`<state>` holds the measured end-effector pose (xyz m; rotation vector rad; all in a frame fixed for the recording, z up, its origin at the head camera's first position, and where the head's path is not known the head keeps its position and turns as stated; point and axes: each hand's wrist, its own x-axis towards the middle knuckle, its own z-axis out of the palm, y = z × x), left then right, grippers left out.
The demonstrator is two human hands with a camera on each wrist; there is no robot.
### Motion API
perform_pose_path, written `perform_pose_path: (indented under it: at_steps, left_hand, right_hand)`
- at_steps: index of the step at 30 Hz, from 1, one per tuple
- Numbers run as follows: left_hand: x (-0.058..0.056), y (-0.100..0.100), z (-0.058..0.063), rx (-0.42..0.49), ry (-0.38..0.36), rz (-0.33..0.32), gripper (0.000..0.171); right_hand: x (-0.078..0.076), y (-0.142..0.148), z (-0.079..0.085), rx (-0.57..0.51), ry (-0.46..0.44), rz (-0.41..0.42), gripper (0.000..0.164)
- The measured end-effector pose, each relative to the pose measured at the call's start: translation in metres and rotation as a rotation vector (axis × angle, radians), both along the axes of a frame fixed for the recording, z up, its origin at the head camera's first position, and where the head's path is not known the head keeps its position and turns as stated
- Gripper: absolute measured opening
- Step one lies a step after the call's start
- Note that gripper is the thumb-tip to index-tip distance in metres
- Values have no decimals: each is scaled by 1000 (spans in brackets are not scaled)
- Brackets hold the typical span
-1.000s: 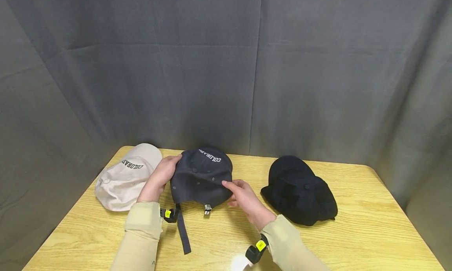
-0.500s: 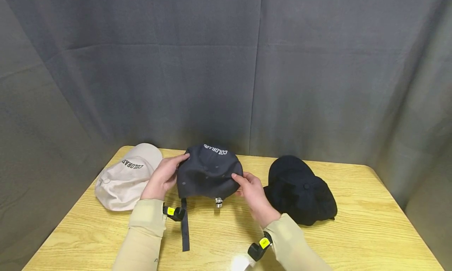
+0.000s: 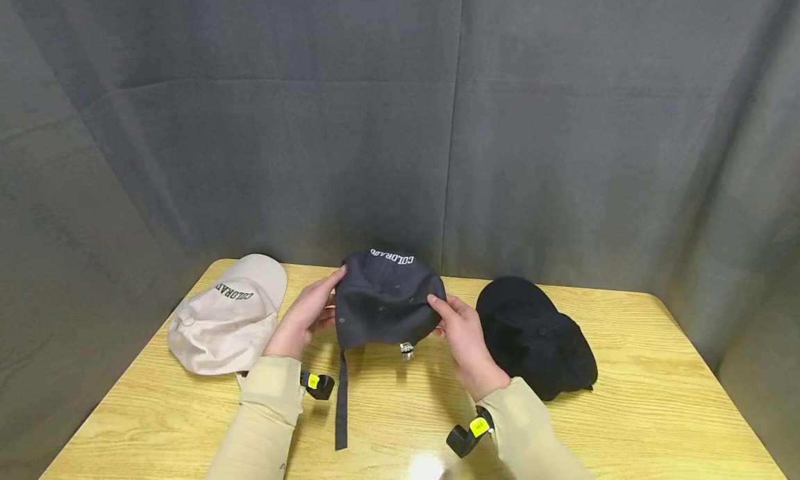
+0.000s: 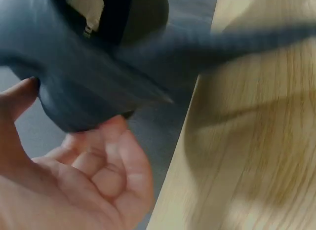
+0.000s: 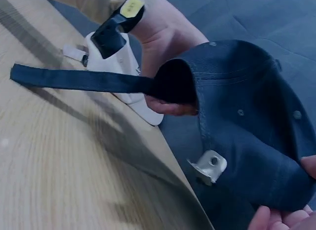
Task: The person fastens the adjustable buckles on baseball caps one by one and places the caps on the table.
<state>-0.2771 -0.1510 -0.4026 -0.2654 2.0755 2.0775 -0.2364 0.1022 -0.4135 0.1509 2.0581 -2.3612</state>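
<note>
Between both hands a dark navy baseball cap is held up over the table, its white COLORADO lettering on the far side. My left hand grips its left side, thumb on the outside and fingers underneath. On the opposite side my right hand pinches the cap, thumb on top. The back strap hangs loose at the left, drawn out of the metal buckle, which dangles from the cap's rear edge. In the right wrist view the buckle's flap stands open.
A beige COLORADO cap lies on the wooden table to the left, close to the left forearm. At the right, beside the right hand, lies a black cap. Grey curtains enclose the back and sides.
Both hands have carried the navy cap to the right and slightly up in the head view, with the loose strap swinging along. The beige and black caps stay where they were.
</note>
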Motion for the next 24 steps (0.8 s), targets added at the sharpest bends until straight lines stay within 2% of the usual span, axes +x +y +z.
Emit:
perform_pose_path:
  at_steps: [4, 9, 16, 19, 22, 24]
  left_hand:
    - [0, 1, -1, 116, 29, -40, 59]
    - [1, 2, -3, 245, 85, -171, 59]
    - [3, 4, -7, 293, 176, -361, 68]
    - [3, 5, -10, 279, 203, -412, 56]
    - [4, 6, -12, 278, 163, -413, 35]
    - [5, 6, -13, 294, 113, -422, 37]
  right_hand:
    - [-2, 9, 2, -69, -15, -47, 35]
    - [-3, 17, 5, -138, -43, -71, 30]
    - [-3, 24, 8, -188, -47, -73, 28]
    - [-4, 27, 9, -199, -54, -83, 29]
    - [-5, 30, 9, -203, -68, -79, 32]
    - [-5, 31, 8, -216, -76, -74, 34]
